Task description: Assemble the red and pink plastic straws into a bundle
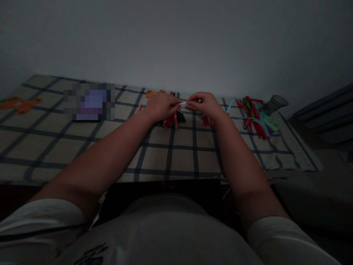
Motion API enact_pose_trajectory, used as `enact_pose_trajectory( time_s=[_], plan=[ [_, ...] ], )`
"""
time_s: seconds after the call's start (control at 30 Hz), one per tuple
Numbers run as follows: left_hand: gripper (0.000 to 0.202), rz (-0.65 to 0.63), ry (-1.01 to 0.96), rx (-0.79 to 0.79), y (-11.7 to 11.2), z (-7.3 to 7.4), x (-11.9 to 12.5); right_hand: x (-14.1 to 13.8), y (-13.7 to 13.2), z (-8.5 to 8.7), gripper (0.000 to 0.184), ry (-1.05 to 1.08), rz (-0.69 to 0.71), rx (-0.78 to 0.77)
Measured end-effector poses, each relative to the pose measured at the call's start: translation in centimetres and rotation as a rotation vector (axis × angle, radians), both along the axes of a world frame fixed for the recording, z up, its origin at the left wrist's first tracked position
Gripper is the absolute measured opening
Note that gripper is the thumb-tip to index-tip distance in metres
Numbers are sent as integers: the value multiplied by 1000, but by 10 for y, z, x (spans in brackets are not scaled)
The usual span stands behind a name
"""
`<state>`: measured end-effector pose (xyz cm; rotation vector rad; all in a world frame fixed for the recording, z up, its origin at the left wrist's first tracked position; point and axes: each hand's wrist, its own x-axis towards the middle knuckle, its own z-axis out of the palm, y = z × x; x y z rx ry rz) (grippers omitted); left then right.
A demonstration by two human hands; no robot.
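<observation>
While the left hand (162,106) and right hand (204,105) pinch a white strip (183,103) between them, at the wearer's twelve o'clock, it appears light and pliable, probably best gripped near its ends.

Likely a room in a home: a checked cloth (182,158) with orange figures (20,105) covers the tabletop (82,170), and a plain wall (171,44) rises behind its far edge.

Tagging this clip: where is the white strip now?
The white strip is just above centre in the head view, between the left hand and the right hand.
</observation>
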<state>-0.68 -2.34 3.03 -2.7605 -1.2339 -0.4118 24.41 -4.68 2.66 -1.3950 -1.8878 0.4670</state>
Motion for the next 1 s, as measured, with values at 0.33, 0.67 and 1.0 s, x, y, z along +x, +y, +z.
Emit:
enact_pose_trajectory(
  time_s=[0.33, 0.67, 1.0],
  plan=[
    [52, 23, -13, -9, 0, 0, 0, 0, 0, 1, 22, -26, -28, 11],
    [52, 61, -27, -26, -1, 1, 1, 2, -1, 1, 27, -11, -85, 54],
    [49, 78, -33, -16, -3, 1, -1, 25, 18, -23, 25, -306, -84, -7]
  ],
)
